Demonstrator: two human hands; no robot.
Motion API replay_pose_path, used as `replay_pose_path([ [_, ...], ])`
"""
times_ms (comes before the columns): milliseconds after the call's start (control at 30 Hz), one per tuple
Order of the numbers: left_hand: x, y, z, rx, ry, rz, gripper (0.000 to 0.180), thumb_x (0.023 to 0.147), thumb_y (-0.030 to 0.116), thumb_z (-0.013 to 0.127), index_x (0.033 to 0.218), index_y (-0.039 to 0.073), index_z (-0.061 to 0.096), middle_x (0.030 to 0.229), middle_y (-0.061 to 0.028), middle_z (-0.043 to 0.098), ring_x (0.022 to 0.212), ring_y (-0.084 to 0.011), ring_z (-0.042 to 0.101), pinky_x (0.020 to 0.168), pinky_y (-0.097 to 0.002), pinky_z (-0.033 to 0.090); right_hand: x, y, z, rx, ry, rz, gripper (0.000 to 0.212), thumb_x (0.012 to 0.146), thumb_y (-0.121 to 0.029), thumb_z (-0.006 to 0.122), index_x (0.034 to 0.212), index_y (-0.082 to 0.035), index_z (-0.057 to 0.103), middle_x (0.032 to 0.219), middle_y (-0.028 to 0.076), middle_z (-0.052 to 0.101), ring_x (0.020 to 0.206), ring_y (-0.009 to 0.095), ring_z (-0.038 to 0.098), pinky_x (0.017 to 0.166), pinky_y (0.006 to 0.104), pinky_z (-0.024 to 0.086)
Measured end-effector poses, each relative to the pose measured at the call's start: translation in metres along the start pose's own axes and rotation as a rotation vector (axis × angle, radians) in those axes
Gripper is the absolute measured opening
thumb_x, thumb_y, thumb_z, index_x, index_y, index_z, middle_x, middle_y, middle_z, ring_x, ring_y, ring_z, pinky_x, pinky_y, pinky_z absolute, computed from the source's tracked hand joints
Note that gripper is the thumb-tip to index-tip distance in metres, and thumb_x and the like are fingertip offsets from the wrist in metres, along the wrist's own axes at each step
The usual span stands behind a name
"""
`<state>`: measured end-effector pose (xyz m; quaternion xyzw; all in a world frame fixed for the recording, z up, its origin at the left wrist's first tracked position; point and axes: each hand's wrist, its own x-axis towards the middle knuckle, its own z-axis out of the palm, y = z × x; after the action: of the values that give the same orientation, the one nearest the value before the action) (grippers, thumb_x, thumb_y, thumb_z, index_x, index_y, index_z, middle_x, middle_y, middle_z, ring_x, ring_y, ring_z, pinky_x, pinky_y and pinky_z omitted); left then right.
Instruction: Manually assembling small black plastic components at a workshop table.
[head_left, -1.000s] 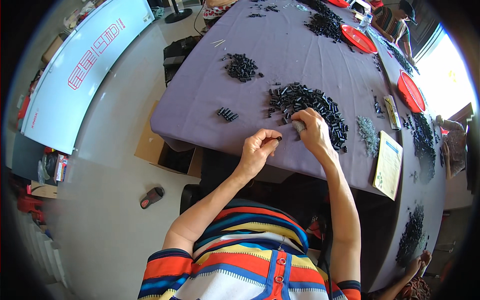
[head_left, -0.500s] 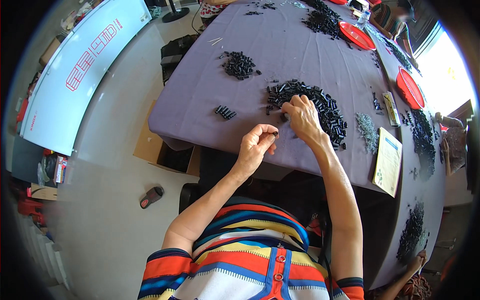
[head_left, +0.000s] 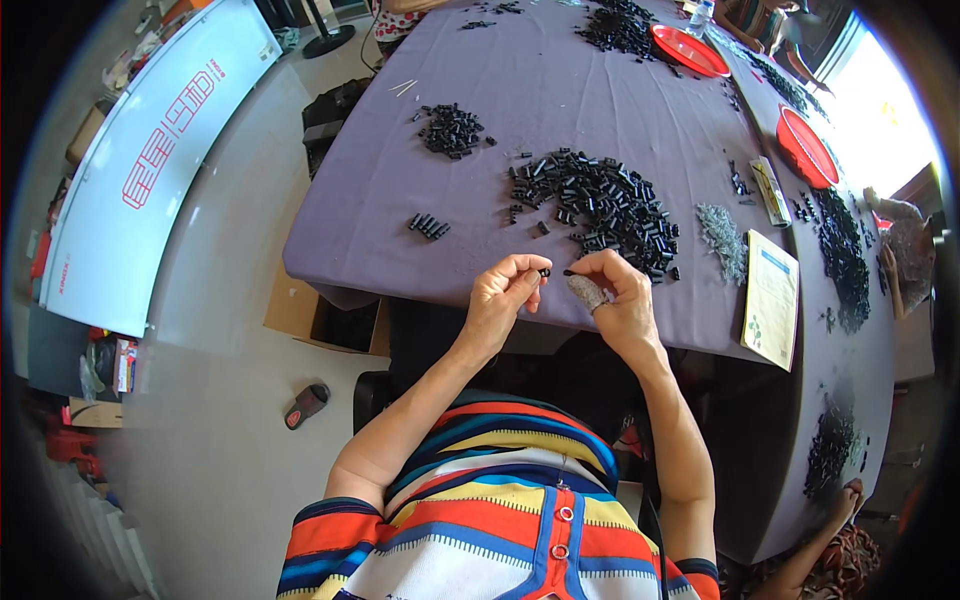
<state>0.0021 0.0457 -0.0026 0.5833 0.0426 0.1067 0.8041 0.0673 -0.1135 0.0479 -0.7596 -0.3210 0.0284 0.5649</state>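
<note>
Head view: black piece [head_left: 545,272] (small) in left hand [head_left: 496,300]

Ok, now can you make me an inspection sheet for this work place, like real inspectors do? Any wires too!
Surface: a purple-grey tablecloth, creased in places.
Job's things: a big pile of small black pieces, a smaller pile and a short row.
Clutter: a clear-grey heap, a yellowish flat packet, red trays.
Hands: left hand pinches a black piece; right hand, with a grey finger cover, holds another dark piece; the two are apart.
Cables: a thin dark cord beside the striped shirt.
Surroundings: cardboard box, dark shoe-like thing on the floor, white panel, other people nearby.
</note>
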Motion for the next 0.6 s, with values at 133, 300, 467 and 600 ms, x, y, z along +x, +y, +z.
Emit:
replay_pose_path([
  [133, -0.003, 0.002, 0.009, -0.035, 0.011, -0.061, 0.014, 0.094, 0.010, 0.052, 0.103, 0.001, 0.059, 0.077, -0.0026, 0.057, 0.064, -0.0070, 0.051, 0.060, -0.0209, 0.043, -0.010, 0.000, 0.001, -0.057, -0.007, -0.017, 0.030, 0.065, 0.014, 0.058, 0.090, -0.001, 0.061, 0.085, 0.010, 0.063, 0.079, 0.024, 0.064, 0.070, 0.0319, 0.049],
  [300, -0.005, 0.001, 0.008, -0.037, -0.031, -0.072, 0.010, 0.093, 0.009, 0.053, 0.099, 0.002, 0.058, 0.076, -0.0027, 0.057, 0.063, -0.0074, 0.051, 0.060, -0.0214, 0.043, -0.013, 0.007, 0.006, -0.141, 0.018, -0.164, 0.023, 0.068, 0.011, 0.064, 0.087, 0.000, 0.061, 0.083, 0.008, 0.062, 0.074, 0.018, 0.061, 0.066, 0.0280, 0.048],
  [467, -0.008, 0.001, 0.011, -0.120, -0.049, -0.071, 0.016, 0.092, 0.009, 0.056, 0.105, 0.001, 0.059, 0.079, -0.0021, 0.057, 0.068, -0.0081, 0.051, 0.063, -0.0224, 0.043, -0.018, 0.008, 0.006, -0.121, 0.038, -0.153, 0.031, 0.063, 0.015, 0.058, 0.090, -0.001, 0.060, 0.087, 0.011, 0.062, 0.079, 0.029, 0.063, 0.068, 0.0330, 0.050],
  [600, -0.009, -0.005, 0.012, -0.257, -0.077, -0.062, 0.019, 0.091, 0.008, 0.057, 0.109, 0.002, 0.059, 0.083, -0.0022, 0.059, 0.071, -0.0088, 0.053, 0.067, -0.0232, 0.044, -0.020, 0.007, 0.006, -0.096, 0.051, -0.151, 0.031, 0.063, 0.015, 0.058, 0.090, -0.001, 0.060, 0.087, 0.011, 0.063, 0.080, 0.029, 0.063, 0.068, 0.0328, 0.051],
])
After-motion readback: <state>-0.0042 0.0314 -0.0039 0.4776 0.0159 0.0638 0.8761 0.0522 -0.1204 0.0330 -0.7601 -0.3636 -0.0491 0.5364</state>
